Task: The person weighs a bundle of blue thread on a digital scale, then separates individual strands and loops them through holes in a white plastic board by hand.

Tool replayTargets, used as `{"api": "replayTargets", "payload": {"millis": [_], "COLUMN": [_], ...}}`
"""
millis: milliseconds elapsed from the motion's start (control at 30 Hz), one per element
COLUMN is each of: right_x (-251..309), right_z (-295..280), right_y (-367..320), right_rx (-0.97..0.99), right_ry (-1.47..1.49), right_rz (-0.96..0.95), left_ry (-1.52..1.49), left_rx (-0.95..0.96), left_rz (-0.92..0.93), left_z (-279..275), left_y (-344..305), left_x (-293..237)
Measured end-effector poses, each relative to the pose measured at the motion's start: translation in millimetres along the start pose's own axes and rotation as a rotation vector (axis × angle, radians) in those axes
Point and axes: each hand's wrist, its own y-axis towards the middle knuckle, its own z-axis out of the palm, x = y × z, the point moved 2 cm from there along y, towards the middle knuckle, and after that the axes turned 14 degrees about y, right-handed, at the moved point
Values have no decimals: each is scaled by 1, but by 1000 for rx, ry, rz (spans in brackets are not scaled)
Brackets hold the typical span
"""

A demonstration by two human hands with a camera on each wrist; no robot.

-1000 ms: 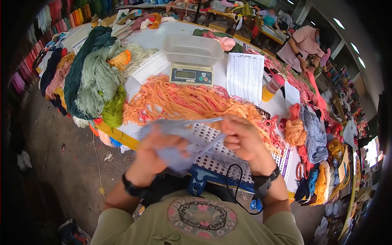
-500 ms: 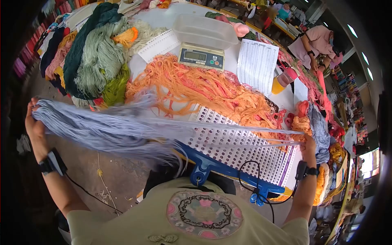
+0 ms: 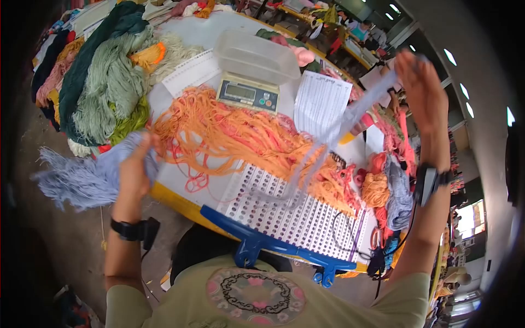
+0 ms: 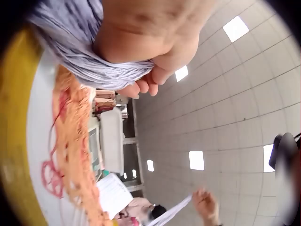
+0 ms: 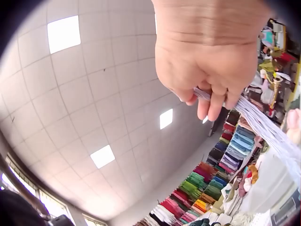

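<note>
My left hand (image 3: 134,172) grips a thick bundle of pale blue-lavender yarn (image 3: 76,177) at the table's left front corner. The bundle's loose ends hang out past the table edge. In the left wrist view, the fingers curl round the yarn (image 4: 103,70). Raised high on the right, my right hand (image 3: 424,93) holds a thin length of lavender yarn (image 3: 361,109), blurred in the head view, which dips toward the punched white board (image 3: 284,210). The right wrist view shows strands (image 5: 268,125) running out from between the curled fingers.
Orange and coral yarn (image 3: 240,131) spreads across the table before a digital scale (image 3: 248,94) with a plastic tub (image 3: 257,57). A printed sheet (image 3: 322,104) stands beside it. Green skeins (image 3: 109,93) pile left, mixed skeins (image 3: 377,186) right. A blue clamp bar (image 3: 273,243) lines the front edge.
My hands went from close together to stretched wide with the yarn between them. Now the right hand has risen, the left has come inward, and the length between them sags.
</note>
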Motion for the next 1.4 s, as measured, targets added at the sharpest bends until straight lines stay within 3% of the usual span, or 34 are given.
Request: {"api": "replayTargets", "payload": {"millis": [33, 67, 100, 167, 233, 333, 467, 500, 533, 567, 633, 667, 700, 767, 833, 867, 933, 1000, 1033, 1100, 1133, 1200, 1300, 1367, 1400], "right_x": [12, 25, 35, 57, 58, 48, -34, -57, -95, -141, -225, -243, -267, -294, -306, -304, -280, -254, -230, -186, -175, -150, -104, -105, -109], "right_z": [3, 8, 23, 41, 77, 84, 76, 50, 74, 52, 14, 32, 27, 26, 20, 29, 63, 94, 124, 175, 194, 224, 264, 275, 283], "right_y": [35, 72, 100, 147, 171, 216, 239, 262, 215, 216, 193, 146, 124, 78, 39, 22, -11, -39, -62, -106, -123, -153, -184, -187, -181], "right_rx": [156, 250, 204, 291, 123, 195, 77, 289, 77, 105, 294, 235, 240, 144, 133, 128, -14, 159, 152, 460, 631, 774, 371, 221, 281], "right_ry": [-49, -61, -128, -138, -290, -285, -275, -231, -701, -519, -939, -1253, -1373, -1456, -1389, -1391, -1068, -733, -372, 167, 261, 351, 930, 1112, 1234], "right_rz": [-38, -53, -123, -120, -422, -549, -517, -414, -420, -188, -43, -209, -74, 28, -156, -154, -125, -83, 179, 223, 161, 91, 310, 372, 173], "left_ry": [-17, 323, 665, 677, 693, 708, 682, 681, 664, 645, 655, 669, 666, 682, 677, 674, 700, 729, 718, 715, 652, 560, 811, 786, 820], "left_rx": [5, -3, -18, -85, -156, -212, -201, -203, -187, -172, -172, -168, -176, -168, -165, -156, -172, -190, -199, -191, -176, -147, -195, -176, -186], "left_rz": [9, 135, 260, 327, 391, 381, 342, 344, 305, 265, 294, 323, 326, 304, 321, 341, 382, 423, 408, 385, 349, 272, 371, 354, 369], "left_z": [4, 9, 12, 12, 12, 12, 14, 13, 13, 13, 16, 17, 16, 15, 15, 16, 11, 14, 17, 20, 17, 16, 12, 12, 11], "left_y": [6, 12, 14, 11, 12, 9, 7, 7, 8, 7, 5, 5, 5, 4, 5, 5, 9, 9, 5, 4, 7, 9, 9, 8, 9], "left_x": [19, 35, 43, 50, 52, 45, 45, 44, 46, 46, 41, 39, 39, 41, 42, 42, 53, 52, 46, 46, 53, 58, 55, 54, 52]}}
